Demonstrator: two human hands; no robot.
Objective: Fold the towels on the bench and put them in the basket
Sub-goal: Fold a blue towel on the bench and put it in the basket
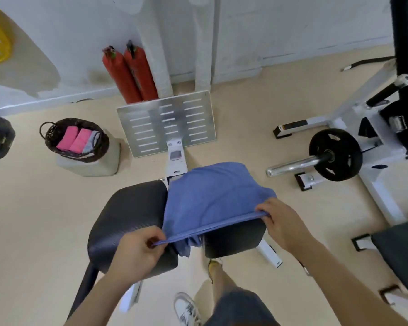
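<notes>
Both hands, left (137, 251) and right (284, 223), pinch the towel (212, 196) edge; letting go could drop it off the worktop (130, 208).

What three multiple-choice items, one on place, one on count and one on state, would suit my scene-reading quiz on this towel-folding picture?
1. Where does the dark woven wicker basket stand?
A. On the black padded bench
B. On a pale block on the floor, left of the slotted metal plate
C. Under the weight plate

2. How many pink folded towels lie in the basket?
A. None
B. Two
C. Five

3. How is the blue cloth towel held?
A. Pinched along its near edge by both hands, the rest lying on the bench
B. Rolled up in one hand
C. Untouched on the floor

Answers: 1 B, the basket sits on the pale block beside the plate. 2 B, two pink towels lie side by side, next to a grey one. 3 A, the left hand and right hand grip the near edge over the black padded bench.
</notes>
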